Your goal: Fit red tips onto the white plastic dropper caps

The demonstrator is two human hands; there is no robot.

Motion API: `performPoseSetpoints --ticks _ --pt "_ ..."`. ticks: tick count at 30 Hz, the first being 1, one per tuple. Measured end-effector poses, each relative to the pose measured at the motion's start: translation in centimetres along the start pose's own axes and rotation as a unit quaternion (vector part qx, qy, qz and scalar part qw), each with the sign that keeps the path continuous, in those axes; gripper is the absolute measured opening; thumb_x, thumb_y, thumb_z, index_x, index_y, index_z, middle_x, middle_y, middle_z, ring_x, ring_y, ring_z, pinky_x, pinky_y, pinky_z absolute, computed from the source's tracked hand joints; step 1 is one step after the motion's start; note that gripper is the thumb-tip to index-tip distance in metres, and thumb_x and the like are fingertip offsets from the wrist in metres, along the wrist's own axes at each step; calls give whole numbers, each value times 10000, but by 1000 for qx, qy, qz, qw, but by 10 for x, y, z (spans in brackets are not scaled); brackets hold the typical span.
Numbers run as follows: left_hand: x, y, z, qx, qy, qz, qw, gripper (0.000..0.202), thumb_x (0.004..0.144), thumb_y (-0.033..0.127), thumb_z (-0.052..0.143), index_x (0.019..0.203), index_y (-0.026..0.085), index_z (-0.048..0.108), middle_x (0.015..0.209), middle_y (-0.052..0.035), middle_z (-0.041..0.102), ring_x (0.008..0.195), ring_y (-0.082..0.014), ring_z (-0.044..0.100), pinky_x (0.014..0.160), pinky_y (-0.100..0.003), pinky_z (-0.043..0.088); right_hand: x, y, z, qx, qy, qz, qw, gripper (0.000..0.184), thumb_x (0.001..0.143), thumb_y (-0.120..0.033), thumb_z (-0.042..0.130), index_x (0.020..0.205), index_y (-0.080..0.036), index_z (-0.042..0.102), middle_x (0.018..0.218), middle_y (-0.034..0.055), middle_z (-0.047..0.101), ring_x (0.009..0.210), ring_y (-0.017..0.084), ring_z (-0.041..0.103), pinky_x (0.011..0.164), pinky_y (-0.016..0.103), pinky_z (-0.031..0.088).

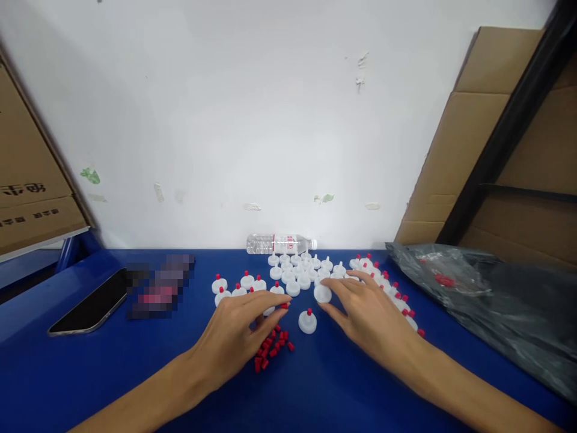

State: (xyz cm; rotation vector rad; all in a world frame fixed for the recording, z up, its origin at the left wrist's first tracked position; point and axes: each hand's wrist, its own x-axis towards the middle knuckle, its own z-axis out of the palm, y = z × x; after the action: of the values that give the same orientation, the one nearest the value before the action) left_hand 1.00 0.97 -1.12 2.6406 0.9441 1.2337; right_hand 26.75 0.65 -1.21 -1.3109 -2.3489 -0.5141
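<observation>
My left hand [246, 322] pinches a small red cap [285, 306] between thumb and forefinger. Below its fingers lies a loose pile of red caps [270, 349]. My right hand [360, 300] has its thumb and fingers around a white round nozzle lid [322, 293], its wide side turned towards me. Between the hands, a white lid with a red cap on its tip [308, 322] stands upright on the blue table. Behind my right hand is a cluster of white lids without red caps [293, 285]. My left hand partly hides some red-tipped lids [247, 279].
A clear plastic bottle [282, 243] lies on its side against the white wall. More red-tipped lids [399, 300] form a group at the right, beside a grey plastic bag [496, 313]. A phone [92, 304] rests at the left. Cardboard [469, 132] leans at the right.
</observation>
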Motion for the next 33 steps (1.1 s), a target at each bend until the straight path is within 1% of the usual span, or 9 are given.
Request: performPoseSetpoints --ticks 4,6,14,17,20,24,27,30,33 --pt "-1 3 -1 3 23 40 999 194 971 175 600 1140 205 693 993 -34 770 805 -129 716 710 -221 570 -2 -14 -10 39 64 -36 997 256 985 -257 574 1221 -169 614 979 84 735 896 240 685 1006 486 436" --pt "-1 5 1 6 18 50 999 190 974 171 593 1131 203 694 1006 -41 767 851 -138 730 744 -226 586 -4 -19 -13 50 83 -53 994 282 990 -270 568 1252 -170 602 989 86 720 906 239 671 984 467 447" --pt "-1 12 7 7 -7 82 997 214 993 170 567 1182 211 657 1000 -36 761 835 -136 741 739 -212 597 -6 -26 -15 71 94 -83 990 230 994 -279 561 1183 -162 622 910 71 709 825 224 658 901 438 495" --pt "-4 13 7 30 -20 88 995 207 1000 177 561 1187 197 648 995 -46 757 824 -142 742 707 -206 589 -7 -28 -16 78 100 -91 988 223 985 -280 578 1161 -151 627 877 74 699 797 228 662 823 419 532" --pt "-6 13 8 37 -30 88 995 211 997 156 557 1185 196 644 997 -45 753 814 -143 741 680 -202 579 -7 -29 -18 79 102 -94 987 232 993 -295 567 1169 -153 622 936 97 709 840 241 690 776 404 571" --pt "-6 11 10 -3 -8 78 997 236 987 138 571 1199 203 652 998 -43 756 821 -136 737 717 -206 582 -8 -26 -17 109 96 -77 986 256 1005 -362 553 1189 -189 595 1164 120 714 1035 248 714 826 374 615" --pt "-6 9 10 -31 10 67 997 229 975 150 599 1186 205 669 977 -36 770 804 -137 740 739 -218 586 -10 -25 -15 183 100 -80 975 246 1013 -383 539 1179 -204 569 1146 84 742 1022 204 733 851 320 621" --pt "-5 12 9 -47 11 67 997 222 963 136 612 1162 199 688 941 -26 780 759 -131 739 683 -204 574 -12 -25 -13 229 112 -90 963 249 1002 -374 565 1175 -195 551 1120 79 753 987 179 744 848 273 618" --pt "-5 19 6 -82 28 53 995 244 944 76 599 1123 195 714 919 -24 781 742 -120 731 652 -190 559 -14 -28 -12 254 138 -100 952 259 973 -347 621 1163 -186 550 1100 82 758 960 171 751 838 247 616"
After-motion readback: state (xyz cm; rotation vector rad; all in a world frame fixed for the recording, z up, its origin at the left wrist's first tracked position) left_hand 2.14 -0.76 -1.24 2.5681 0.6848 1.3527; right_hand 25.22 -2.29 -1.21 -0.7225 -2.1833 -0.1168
